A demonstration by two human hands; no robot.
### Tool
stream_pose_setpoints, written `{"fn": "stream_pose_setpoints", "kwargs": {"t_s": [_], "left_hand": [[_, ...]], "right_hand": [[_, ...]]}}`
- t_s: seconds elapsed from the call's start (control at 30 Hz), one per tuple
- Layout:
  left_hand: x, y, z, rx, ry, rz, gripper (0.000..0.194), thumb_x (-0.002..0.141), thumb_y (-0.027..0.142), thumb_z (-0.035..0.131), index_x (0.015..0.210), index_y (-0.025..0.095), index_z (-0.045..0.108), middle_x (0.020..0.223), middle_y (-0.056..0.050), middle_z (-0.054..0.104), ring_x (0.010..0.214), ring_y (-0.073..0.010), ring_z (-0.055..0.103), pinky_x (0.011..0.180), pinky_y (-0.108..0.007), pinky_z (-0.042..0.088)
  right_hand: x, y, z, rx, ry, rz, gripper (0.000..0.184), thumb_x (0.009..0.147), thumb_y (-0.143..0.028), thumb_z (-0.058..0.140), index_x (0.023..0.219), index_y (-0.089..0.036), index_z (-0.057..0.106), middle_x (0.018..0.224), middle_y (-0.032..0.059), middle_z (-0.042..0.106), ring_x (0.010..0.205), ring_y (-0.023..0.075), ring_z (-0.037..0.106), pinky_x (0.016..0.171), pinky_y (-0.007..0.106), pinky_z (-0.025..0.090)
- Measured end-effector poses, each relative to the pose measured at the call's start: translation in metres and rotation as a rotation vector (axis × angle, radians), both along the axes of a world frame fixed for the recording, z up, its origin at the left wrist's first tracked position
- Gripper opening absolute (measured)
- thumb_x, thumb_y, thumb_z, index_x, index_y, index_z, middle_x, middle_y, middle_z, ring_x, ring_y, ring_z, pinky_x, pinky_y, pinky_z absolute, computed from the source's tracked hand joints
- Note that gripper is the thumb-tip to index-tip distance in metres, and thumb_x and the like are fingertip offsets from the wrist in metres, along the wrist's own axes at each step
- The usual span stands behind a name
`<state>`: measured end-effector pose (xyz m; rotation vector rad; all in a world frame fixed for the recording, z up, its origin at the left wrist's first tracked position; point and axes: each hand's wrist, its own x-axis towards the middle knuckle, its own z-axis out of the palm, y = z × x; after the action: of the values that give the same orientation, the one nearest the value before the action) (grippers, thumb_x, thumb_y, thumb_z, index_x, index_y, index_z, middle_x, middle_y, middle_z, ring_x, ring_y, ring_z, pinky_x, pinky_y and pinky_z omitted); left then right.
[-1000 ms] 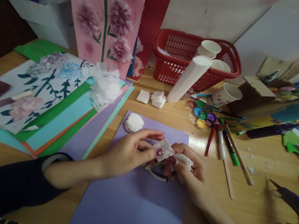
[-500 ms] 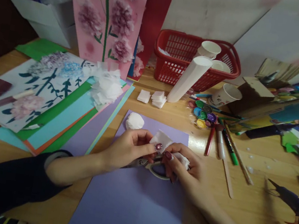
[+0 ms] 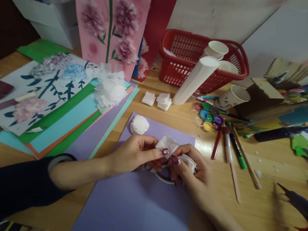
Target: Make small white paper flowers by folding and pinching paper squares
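My left hand (image 3: 145,152) pinches a small white tissue square (image 3: 168,144) between thumb and fingers. Close beside it, my right hand (image 3: 189,166) is closed, its thumb and forefinger at the square's lower right edge. A ruffled white tissue bundle (image 3: 189,163) shows between the right fingers. Both hands are over a purple sheet (image 3: 137,209). Partly hidden beneath them lie scissors (image 3: 163,179), only a handle loop and the pivot showing. A round white paper ball (image 3: 139,125) rests at the sheet's upper left corner.
Two piles of white squares (image 3: 163,101) lie beyond the sheet, near a white paper roll (image 3: 196,81) leaning on a red basket (image 3: 174,70). Loose tissue (image 3: 110,90) covers coloured papers (image 3: 64,118) at left. Paint pots (image 3: 209,117), brushes and a glue gun (image 3: 299,203) are at right.
Both hands stay almost in place, with the fingers shifting slightly on the tissue. The view has moved a little.
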<state>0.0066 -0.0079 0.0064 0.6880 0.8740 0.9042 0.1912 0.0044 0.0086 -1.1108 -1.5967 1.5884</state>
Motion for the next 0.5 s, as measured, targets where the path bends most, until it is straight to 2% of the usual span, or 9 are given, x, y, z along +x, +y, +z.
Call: {"fn": "stream_pose_setpoints", "kwargs": {"t_s": [0.27, 0.5], "left_hand": [[0.0005, -0.0003, -0.0001, -0.051, -0.019, -0.019, 0.027, 0.070, 0.033, 0.081, 0.077, 0.010, 0.067, 0.068, 0.000, 0.067, 0.058, -0.0081, 0.063, 0.060, -0.020, 0.052], [-0.0007, 0.0002, -0.0014, -0.076, -0.024, -0.030, 0.030, 0.068, 0.034, 0.082, 0.078, 0.010, 0.068, 0.068, 0.000, 0.067, 0.058, -0.0088, 0.065, 0.061, -0.021, 0.054]], "right_hand": [[0.0017, 0.0017, -0.0001, -0.020, 0.051, 0.022, 0.020, 0.092, -0.040, 0.056, 0.088, -0.020, 0.054, 0.052, -0.0066, 0.055, 0.041, 0.0077, 0.045, 0.042, 0.018, 0.036], [0.0018, 0.0018, 0.0004, -0.011, 0.012, -0.005, 0.023, 0.091, -0.042, 0.055, 0.085, -0.020, 0.055, 0.051, -0.0059, 0.055, 0.040, 0.0088, 0.046, 0.042, 0.020, 0.038]]}}
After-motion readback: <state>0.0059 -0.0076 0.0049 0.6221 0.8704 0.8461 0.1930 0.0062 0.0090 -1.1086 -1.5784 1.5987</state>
